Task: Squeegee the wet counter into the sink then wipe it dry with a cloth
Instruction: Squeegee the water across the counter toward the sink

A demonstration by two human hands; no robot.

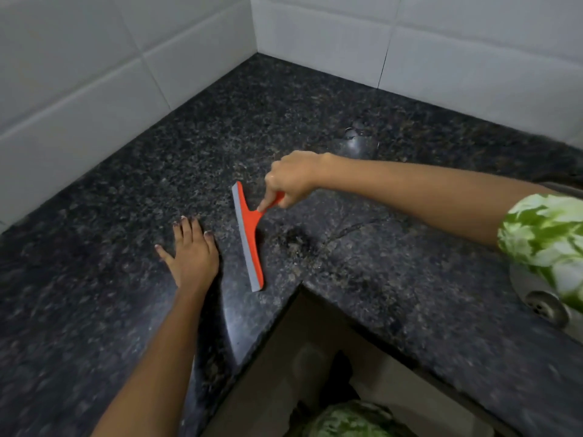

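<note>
An orange squeegee [249,238] with a grey rubber blade lies blade-down on the dark speckled granite counter [362,253], near the inner corner of the L-shaped top. My right hand [291,178] grips its short orange handle, index finger stretched along the neck. My left hand [192,250] rests flat on the counter just left of the blade, fingers spread. A steel sink [542,305] with its round drain shows at the right edge, partly hidden by my green patterned sleeve. No cloth is in view.
White tiled walls [94,89] close the counter at the back and left. A small puddle of water [358,140] glistens behind my right wrist. The counter's front edge drops to a cabinet recess [315,357] below.
</note>
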